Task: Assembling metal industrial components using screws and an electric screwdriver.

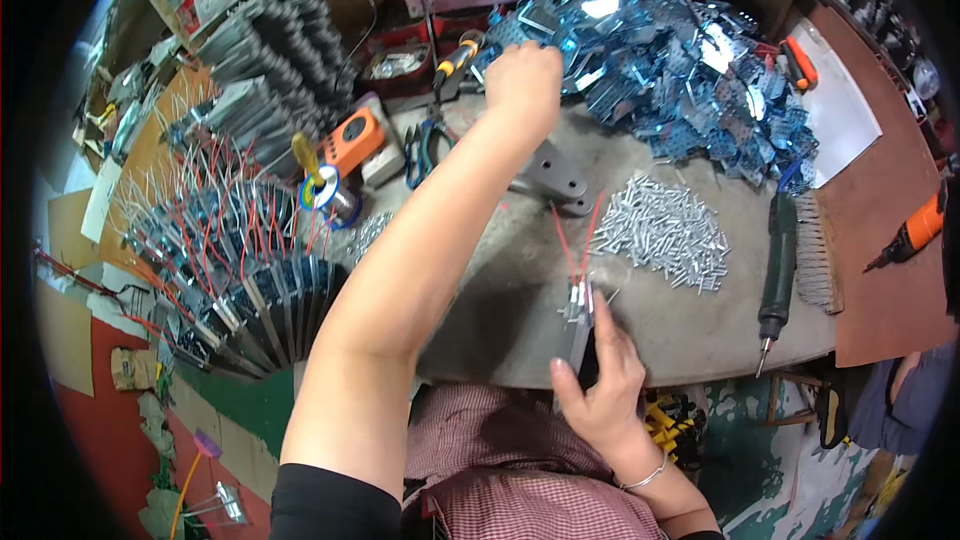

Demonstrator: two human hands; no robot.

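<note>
My left hand point(525, 85) reaches across the bench to the near left edge of a heap of blue, shiny metal plates point(660, 70). Its fingers curl down out of sight, so whatever they grip is hidden. Close to the bench's front edge, my right hand point(608, 390) holds a narrow dark bar point(580, 342) between thumb and fingers. Two red wires point(566, 240) rise from small metal parts at the bar's far end. Right of those wires lies a pile of small silver screws or rivets point(665, 235). A grey metal fixture with holes point(552, 178) sits beyond the bar.
Left on the bench are many wired dark bars point(250, 300), a solder spool point(335, 202), an orange box point(352, 140) and blue-handled pliers point(428, 152). Grey metal parts point(285, 50) are stacked behind. A dark electric screwdriver point(778, 260) and a brush point(818, 250) lie right.
</note>
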